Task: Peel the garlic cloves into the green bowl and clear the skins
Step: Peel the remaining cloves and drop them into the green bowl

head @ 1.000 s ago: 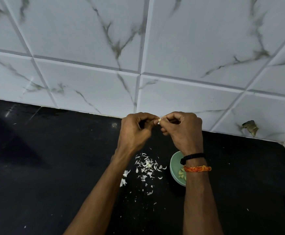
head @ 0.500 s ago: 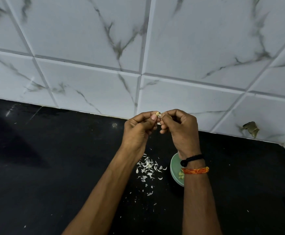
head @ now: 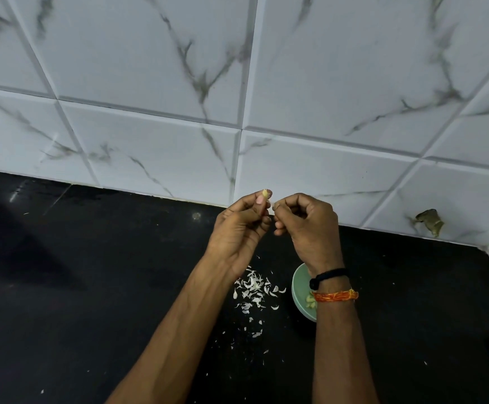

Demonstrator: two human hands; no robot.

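both hands up in front of the tiled wall [head: 156, 83], above the black counter [head: 91, 287]. left hand [head: 239, 228]: thumb + forefinger pinch a small pale garlic clove [head: 265, 193], clove tip poking out above the thumbnail, other fingers curled under. right hand [head: 307, 228]: fingers curled in, thumb + forefinger tips pressed together just beside the clove; i see a whitish sliver at the tips, prob a bit of skin, too small to be sure, so i can't tell if it's grasping anything. hands nearly touching at the fingertips.

green bowl [head: 298, 290] on counter under the right wrist, partly hidden by it; a few peeled cloves [head: 310, 301] show inside near the wrist. pile of white skins [head: 253, 287] on counter just left of the bowl, not touching it, w/ smaller flecks scattered toward me. right wrist wears 1 black band [head: 329, 277] + 1 orange thread [head: 336, 295].
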